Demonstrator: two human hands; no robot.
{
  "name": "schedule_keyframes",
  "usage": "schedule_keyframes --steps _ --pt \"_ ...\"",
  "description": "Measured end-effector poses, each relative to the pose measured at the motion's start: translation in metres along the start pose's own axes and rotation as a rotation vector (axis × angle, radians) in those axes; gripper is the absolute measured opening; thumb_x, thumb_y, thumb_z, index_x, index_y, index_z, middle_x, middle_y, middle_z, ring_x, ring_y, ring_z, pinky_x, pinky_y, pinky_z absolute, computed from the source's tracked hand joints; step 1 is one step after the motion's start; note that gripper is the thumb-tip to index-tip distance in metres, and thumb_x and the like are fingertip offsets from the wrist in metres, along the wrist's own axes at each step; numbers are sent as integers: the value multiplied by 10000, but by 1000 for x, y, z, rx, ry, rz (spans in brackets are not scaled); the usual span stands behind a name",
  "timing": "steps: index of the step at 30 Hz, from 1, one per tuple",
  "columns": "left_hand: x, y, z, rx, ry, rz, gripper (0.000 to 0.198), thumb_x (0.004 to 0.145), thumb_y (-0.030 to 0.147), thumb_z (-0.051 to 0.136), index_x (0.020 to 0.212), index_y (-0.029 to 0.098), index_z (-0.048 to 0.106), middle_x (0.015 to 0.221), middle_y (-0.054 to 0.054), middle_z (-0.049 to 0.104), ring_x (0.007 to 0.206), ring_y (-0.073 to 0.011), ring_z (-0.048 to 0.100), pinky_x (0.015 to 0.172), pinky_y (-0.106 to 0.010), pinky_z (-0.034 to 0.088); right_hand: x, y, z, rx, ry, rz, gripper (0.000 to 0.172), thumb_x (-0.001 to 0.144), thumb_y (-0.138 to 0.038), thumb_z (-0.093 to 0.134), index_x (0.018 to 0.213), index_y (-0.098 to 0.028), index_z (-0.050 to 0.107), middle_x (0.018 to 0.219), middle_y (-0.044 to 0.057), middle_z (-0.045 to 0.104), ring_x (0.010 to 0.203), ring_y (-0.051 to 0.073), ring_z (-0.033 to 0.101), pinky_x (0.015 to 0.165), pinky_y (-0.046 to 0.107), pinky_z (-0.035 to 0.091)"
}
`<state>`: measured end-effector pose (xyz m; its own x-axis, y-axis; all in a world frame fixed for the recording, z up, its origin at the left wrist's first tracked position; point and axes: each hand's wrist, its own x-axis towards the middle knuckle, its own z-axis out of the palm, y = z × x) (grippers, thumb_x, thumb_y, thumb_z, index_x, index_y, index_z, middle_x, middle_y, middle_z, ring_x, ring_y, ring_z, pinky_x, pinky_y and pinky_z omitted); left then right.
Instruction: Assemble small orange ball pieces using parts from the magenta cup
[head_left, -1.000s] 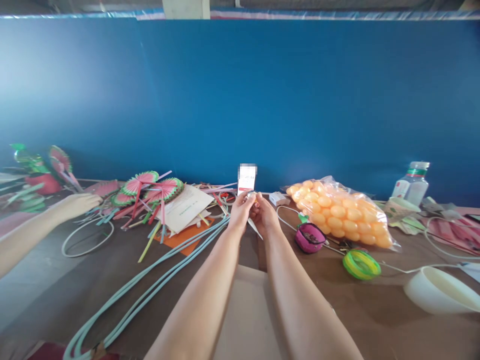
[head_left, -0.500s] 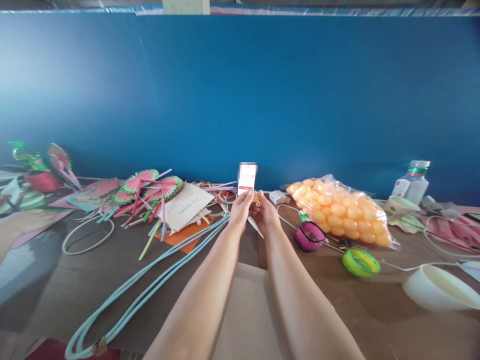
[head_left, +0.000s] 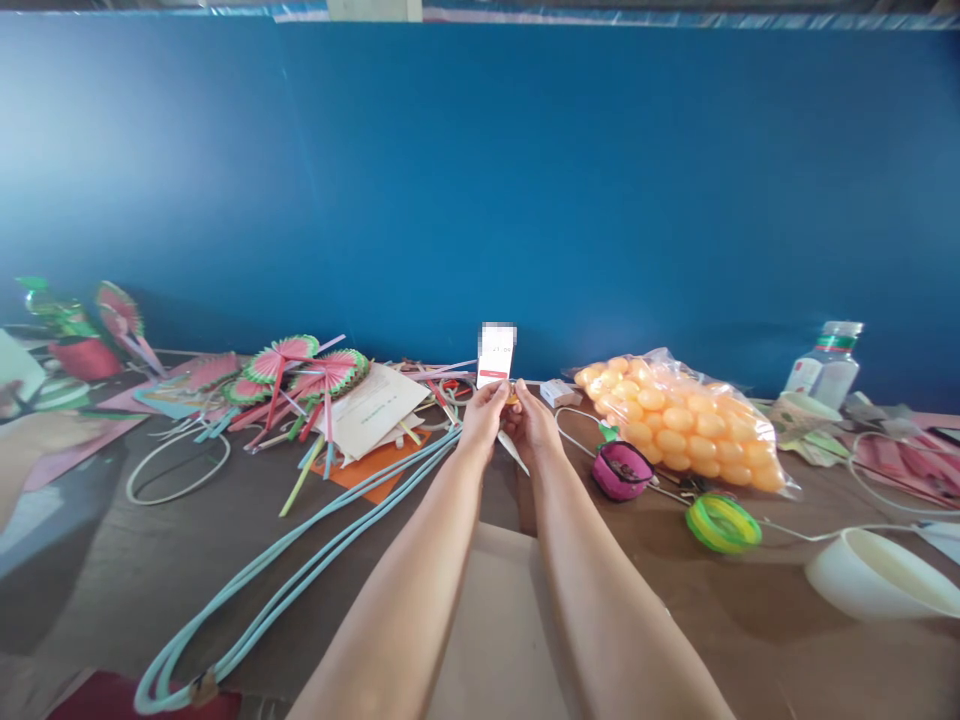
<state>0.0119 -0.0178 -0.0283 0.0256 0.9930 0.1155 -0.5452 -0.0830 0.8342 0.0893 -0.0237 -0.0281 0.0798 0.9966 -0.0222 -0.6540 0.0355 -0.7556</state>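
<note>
My left hand (head_left: 483, 418) and my right hand (head_left: 537, 424) meet at the middle of the table, fingers closed together. Pinched between their fingertips is a small orange-yellow piece (head_left: 514, 399), mostly covered, so its kind is unclear. Just below the hands, a white pointed thing (head_left: 513, 452) slants down towards my right wrist; whether a finger touches it I cannot tell. Behind my left fingertips a phone (head_left: 495, 355) with a lit white screen stands upright near the blue wall. A small white box (head_left: 559, 393) is to the right of my right hand.
Left are light-blue tubes (head_left: 300, 565), watermelon-patterned paper fans (head_left: 281, 360), papers (head_left: 382, 408) and another person's hand (head_left: 64, 435). Right are a bag of orange balls (head_left: 686, 425), a magenta pouch (head_left: 622, 470), green tape rolls (head_left: 723, 524), a white bowl (head_left: 847, 580) and a bottle (head_left: 825, 370).
My hands stay together around the small piece with hardly any movement. At the far left, the other person's hand has shifted and a pale sheet beside it has moved.
</note>
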Motion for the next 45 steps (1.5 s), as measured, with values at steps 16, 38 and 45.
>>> schedule_keyframes --steps 16,38,45 --pt "0 2 1 -49 -32 9 463 664 506 774 923 135 677 666 -25 624 542 -100 558 511 -206 419 0 -1 -1 2 -30 -25 397 606 -425 848 648 -193 529 507 -92 421 427 38 311 360 173 272" --pt "-1 4 1 -65 -15 -1 398 674 478 774 875 150 671 685 -23 632 587 -116 592 527 -210 434 -2 -3 0 10 -25 3 383 620 -411 843 653 -191 530 509 -90 429 419 38 337 358 171 298" --pt "0 4 2 -79 29 -28 392 671 476 768 859 147 666 661 -20 628 578 -120 598 526 -214 432 -5 -3 2 8 -19 20 403 626 -482 826 663 -192 549 521 -81 445 424 44 357 373 189 328"
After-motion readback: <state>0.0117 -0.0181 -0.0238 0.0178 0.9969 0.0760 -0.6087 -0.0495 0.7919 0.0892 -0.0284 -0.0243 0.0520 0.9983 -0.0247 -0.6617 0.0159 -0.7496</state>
